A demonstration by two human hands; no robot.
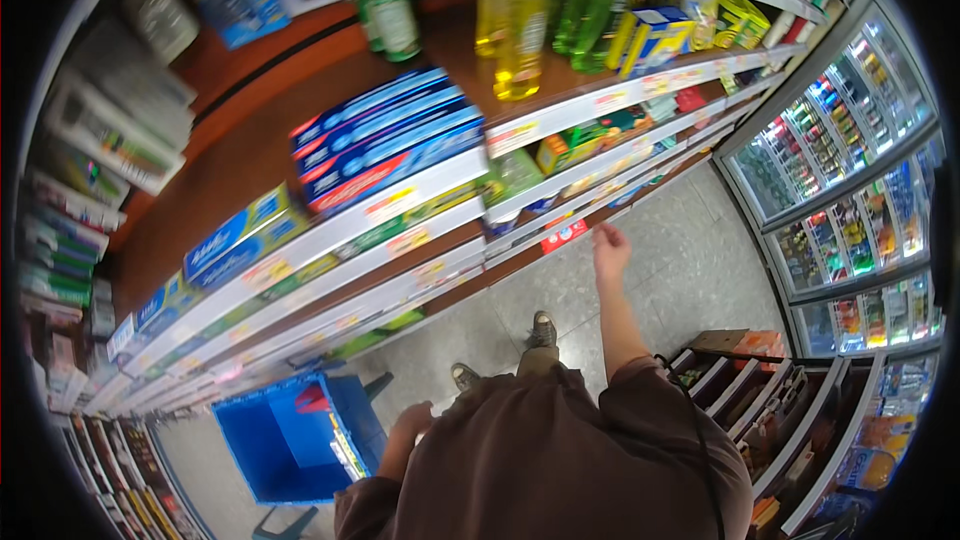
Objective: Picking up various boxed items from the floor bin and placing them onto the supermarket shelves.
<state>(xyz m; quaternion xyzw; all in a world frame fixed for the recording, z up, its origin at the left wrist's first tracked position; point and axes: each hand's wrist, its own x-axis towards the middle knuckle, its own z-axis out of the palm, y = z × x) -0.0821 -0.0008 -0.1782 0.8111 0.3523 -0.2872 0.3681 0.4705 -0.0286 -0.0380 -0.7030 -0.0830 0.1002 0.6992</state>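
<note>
My right hand (611,246) is held out over the grey tiled floor, just off the lower shelf edges, with its fingers loosely curled. I see nothing in it, though its palm side is hidden. Low at my left side is my left hand (412,418), partly behind the brown shirt (547,457); a small pale patch shows beside it, and I cannot tell whether it is held. Left of that hand stands a blue plastic crate (300,439) with a red item and a pale package at its right side. Stacked Colgate toothpaste boxes (390,142) lie on the brown shelf (247,116) ahead.
Yellow bottles (517,45) and green bottles (596,26) stand farther along the shelf. Blue-and-yellow boxes (240,236) line its left edge. Glass-door drink coolers (832,112) stand at right. A low shelf rack (780,412) is close behind my right arm.
</note>
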